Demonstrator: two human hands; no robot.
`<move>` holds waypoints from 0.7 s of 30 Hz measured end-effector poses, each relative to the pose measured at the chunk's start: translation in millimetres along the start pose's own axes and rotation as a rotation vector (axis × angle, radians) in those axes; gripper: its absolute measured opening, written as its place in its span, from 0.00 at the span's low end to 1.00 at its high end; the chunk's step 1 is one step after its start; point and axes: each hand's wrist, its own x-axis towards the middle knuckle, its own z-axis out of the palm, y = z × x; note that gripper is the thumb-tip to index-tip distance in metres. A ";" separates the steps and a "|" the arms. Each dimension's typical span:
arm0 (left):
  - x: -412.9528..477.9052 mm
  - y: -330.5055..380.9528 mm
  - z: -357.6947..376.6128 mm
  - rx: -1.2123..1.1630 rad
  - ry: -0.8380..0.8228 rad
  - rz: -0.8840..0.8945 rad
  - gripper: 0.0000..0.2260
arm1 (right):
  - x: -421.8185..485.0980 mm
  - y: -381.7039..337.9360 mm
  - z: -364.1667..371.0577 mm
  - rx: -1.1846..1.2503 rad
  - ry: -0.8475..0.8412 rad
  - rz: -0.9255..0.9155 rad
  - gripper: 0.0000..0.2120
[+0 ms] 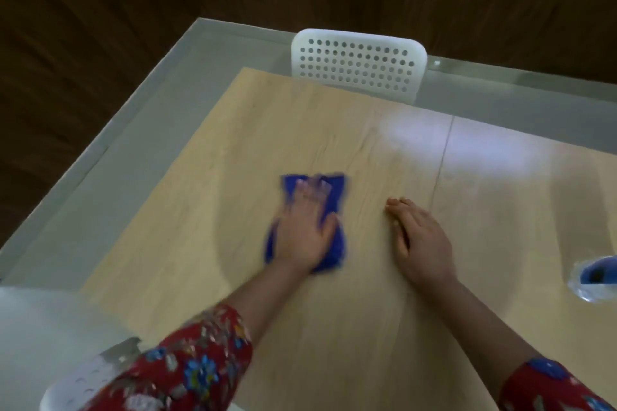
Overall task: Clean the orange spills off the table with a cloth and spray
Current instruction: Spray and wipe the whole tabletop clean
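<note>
A blue cloth [334, 190] lies on the light wooden table [207, 150], left of centre. My left hand [305, 227] presses flat on the cloth with fingers spread, and is blurred by motion. To the right of it, my right hand [420, 240] rests flat on the bare wood with fingers together, holding nothing. A clear spray bottle with a blue top [596, 275] stands at the right edge of the view, partly cut off. No orange spill shows on the wood.
A white perforated chair [359, 63] stands at the table's far side. Another white chair back [90, 377] sits at the near left. Grey floor [100, 183] surrounds the table, with a dark wooden wall behind.
</note>
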 end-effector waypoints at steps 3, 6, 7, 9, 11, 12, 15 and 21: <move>-35.6 17.8 2.1 -0.012 -0.149 0.310 0.27 | 12.4 -36.9 18.2 -0.007 0.086 0.214 0.18; -27.2 -31.7 -9.2 -0.003 -0.096 0.304 0.27 | 17.9 -79.1 43.9 -0.008 -0.027 0.211 0.21; -18.0 -56.0 -14.2 -0.011 -0.072 0.256 0.27 | 15.5 -85.4 50.0 -0.025 -0.077 0.193 0.23; -0.6 -121.2 -26.8 -0.016 -0.039 0.083 0.27 | 11.5 -88.3 60.3 -0.088 -0.134 0.179 0.26; 11.1 -183.1 -40.8 -0.020 0.012 -0.105 0.28 | 10.9 -84.4 63.3 -0.134 -0.117 0.191 0.26; 14.5 -208.2 -46.8 -0.025 0.027 -0.178 0.28 | 11.6 -84.4 63.5 -0.143 -0.101 0.193 0.26; 9.3 -248.5 -54.6 -0.019 0.034 -0.235 0.25 | 14.2 -86.3 65.6 -0.148 -0.080 0.194 0.26; -88.4 -271.7 -56.7 0.019 0.060 -0.348 0.25 | 11.8 -87.9 64.8 -0.124 -0.054 0.199 0.27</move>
